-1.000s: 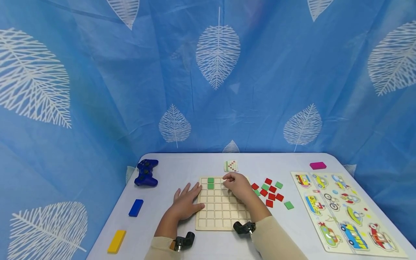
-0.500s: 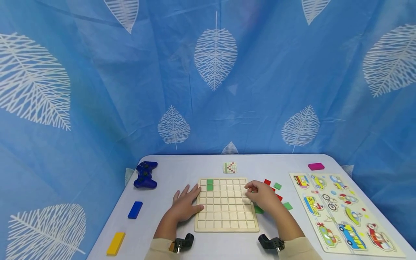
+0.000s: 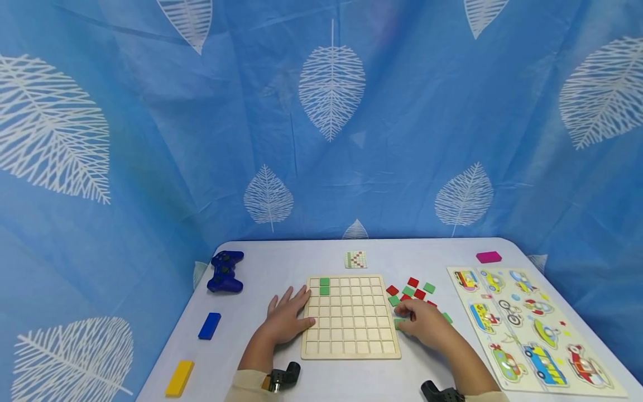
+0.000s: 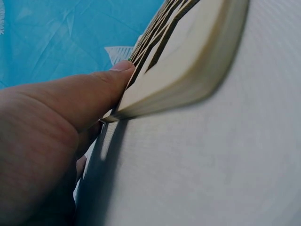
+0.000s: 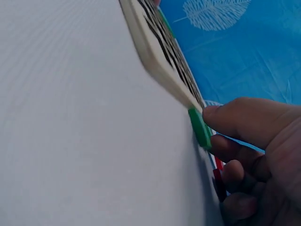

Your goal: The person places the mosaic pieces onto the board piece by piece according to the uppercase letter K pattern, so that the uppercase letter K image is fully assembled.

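A wooden grid board (image 3: 351,355) lies on the table, two green tiles (image 3: 325,286) sitting in its second column at the far side. My left hand (image 3: 285,320) rests at the board's left edge, fingers spread and thumb (image 4: 113,77) over the rim. Beside the right edge, my right hand (image 3: 424,322) pinches a green square tile (image 5: 201,129) between thumb and index finger, close to the table and right by the board's side. The other right fingers are curled. Past this hand lie loose red tiles (image 3: 413,282) and green tiles (image 3: 429,287), some partly hidden by it.
Behind the board is a small pattern card (image 3: 355,259). A picture puzzle board (image 3: 502,335) and a magenta block (image 3: 489,257) are at right. At left lie a blue game controller (image 3: 225,271), a blue block (image 3: 209,325) and a yellow block (image 3: 180,378).
My right hand has moved from over the board's far part, right and nearer, to the green tile beside the board's right edge. The left hand stays in place.
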Motion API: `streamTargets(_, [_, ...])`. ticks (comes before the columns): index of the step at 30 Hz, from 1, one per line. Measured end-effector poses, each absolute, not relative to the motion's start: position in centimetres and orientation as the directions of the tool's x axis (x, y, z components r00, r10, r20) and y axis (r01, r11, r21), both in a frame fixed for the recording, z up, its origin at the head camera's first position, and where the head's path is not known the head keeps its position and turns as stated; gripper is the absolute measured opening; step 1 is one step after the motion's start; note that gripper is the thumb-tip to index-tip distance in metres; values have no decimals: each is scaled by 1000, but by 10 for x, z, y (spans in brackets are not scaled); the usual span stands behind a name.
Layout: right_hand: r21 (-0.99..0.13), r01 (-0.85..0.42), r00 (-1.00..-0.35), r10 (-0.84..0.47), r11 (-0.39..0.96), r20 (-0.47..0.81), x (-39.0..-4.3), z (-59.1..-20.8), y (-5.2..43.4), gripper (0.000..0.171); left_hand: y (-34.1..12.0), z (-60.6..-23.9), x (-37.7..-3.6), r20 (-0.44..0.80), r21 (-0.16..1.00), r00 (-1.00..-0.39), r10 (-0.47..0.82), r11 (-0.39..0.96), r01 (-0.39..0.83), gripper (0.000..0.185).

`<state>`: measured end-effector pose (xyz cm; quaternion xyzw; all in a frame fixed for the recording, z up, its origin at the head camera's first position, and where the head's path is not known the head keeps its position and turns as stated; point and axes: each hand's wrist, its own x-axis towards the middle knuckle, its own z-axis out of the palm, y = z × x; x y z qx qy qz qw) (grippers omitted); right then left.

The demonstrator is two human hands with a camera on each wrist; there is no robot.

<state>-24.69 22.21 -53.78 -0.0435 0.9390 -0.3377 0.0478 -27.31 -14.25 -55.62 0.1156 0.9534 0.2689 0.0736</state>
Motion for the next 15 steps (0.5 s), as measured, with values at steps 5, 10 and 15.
streamTargets(5, [-601, -72, -989, -135, 796, -59, -245, -541, 224, 26, -142, -557, -273, -84, 527, -963, 257, 831, 176, 80])
streamTargets(10, [-584, -89, -988, -147, 807, -53, -244, -543, 225, 25, -142, -559, -274, -81, 528, -964, 255, 831, 175, 80])
streamTargets(15, [-590, -94, -987, -151, 802, -48, -243, -544, 225, 23, -143, -560, -274, -81, 526, -964, 253, 832, 174, 80])
